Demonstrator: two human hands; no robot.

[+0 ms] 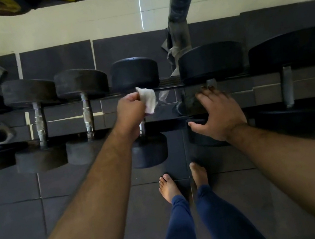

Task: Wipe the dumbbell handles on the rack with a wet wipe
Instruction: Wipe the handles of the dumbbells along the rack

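Left hand (130,111) clenched on the wipe (148,100), which I see over the middle dumbbell's handle (142,126) on the rack (168,88). Right hand (218,116) spread, grip released, resting on the next dumbbell (210,61).

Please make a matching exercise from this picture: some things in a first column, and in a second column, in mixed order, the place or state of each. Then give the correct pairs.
Column one:
1. wet wipe
2. left hand
3. right hand
4. bare feet

Column two:
A. spread open over the next dumbbell to the right
B. closed, gripping at a dumbbell handle
C. on the dark floor mats below the rack
D. white, crumpled, held in a fist

Pairs: 1-D, 2-B, 3-A, 4-C
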